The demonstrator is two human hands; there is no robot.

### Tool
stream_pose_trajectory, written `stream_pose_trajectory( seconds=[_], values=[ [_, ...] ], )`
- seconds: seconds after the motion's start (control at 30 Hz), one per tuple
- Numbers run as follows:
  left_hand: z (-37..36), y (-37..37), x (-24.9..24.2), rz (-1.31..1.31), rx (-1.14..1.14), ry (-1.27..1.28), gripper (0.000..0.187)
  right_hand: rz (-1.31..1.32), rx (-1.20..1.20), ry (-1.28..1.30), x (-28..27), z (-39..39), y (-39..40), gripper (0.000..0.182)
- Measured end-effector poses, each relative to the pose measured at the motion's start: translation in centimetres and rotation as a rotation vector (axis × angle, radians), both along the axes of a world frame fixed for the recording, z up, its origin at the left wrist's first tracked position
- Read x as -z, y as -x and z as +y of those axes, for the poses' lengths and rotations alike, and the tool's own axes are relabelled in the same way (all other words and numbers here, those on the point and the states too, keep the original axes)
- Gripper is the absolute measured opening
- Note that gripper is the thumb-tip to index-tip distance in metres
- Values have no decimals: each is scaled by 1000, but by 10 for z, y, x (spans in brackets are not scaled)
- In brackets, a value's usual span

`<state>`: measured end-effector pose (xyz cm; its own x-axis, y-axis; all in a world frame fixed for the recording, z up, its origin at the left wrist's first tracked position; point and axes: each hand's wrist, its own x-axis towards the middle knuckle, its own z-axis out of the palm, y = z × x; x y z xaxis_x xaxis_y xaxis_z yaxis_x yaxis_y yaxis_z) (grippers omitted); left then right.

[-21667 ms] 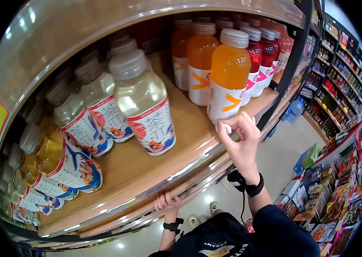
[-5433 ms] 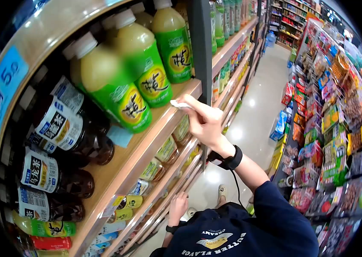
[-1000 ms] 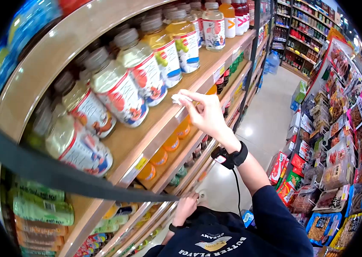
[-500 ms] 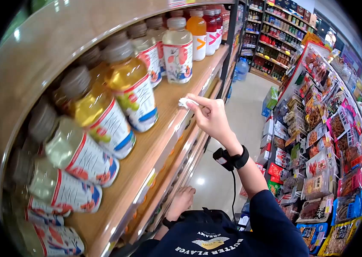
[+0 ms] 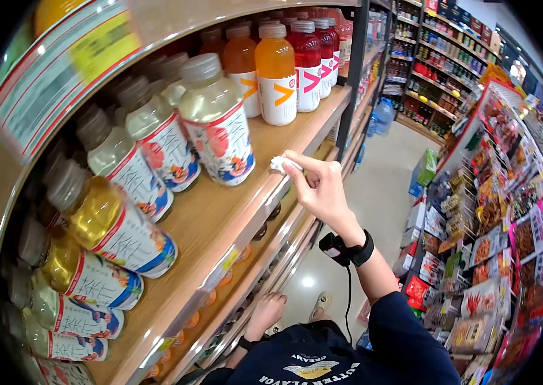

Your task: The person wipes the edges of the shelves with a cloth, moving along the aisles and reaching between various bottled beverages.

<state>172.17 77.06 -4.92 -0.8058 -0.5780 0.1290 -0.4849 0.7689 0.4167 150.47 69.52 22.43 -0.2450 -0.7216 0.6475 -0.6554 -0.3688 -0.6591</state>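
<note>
My right hand (image 5: 320, 187) pinches a crumpled white tissue (image 5: 280, 164) between thumb and fingertips. The tissue touches the front edge of the wooden shelf (image 5: 220, 221). Just left of it stands a clear drink bottle (image 5: 221, 142) with a red-and-blue fruit label, and behind it an orange drink bottle (image 5: 278, 83). Lower down, my left hand (image 5: 266, 316) is beside the lower shelf edges, its fingers loosely bent with nothing visible in them. A yellow drink bottle (image 5: 131, 228) stands among other bottles nearer to me.
Red drink bottles (image 5: 305, 64) stand farther along, before a dark shelf post (image 5: 352, 83). A price sign (image 5: 66, 70) hangs at upper left. Across the aisle floor (image 5: 374, 186) is a rack of snack packets (image 5: 477, 244). Large water bottles (image 5: 383, 115) stand at the aisle's far end.
My view and right hand have moved farther along the shelf, bringing the orange bottles closer. The tissue stays pinched at the shelf edge. A price sign has come into view at upper left.
</note>
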Motion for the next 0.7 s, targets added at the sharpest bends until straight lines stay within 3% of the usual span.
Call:
stream_pose_trajectory(
  seconds=[0.23, 0.33, 0.7],
  values=[
    [-16, 88, -13, 42, -198, -14, 15, -19, -93, 56, 2, -49, 85, 17],
    [-23, 123, -14, 128, -175, -52, 12, -4, -87, 125, 2, -67, 117, 18],
    [-43, 197, -16, 78, -186, -34, 9, -44, -66, 178, 10, -119, 198, 18]
  ],
)
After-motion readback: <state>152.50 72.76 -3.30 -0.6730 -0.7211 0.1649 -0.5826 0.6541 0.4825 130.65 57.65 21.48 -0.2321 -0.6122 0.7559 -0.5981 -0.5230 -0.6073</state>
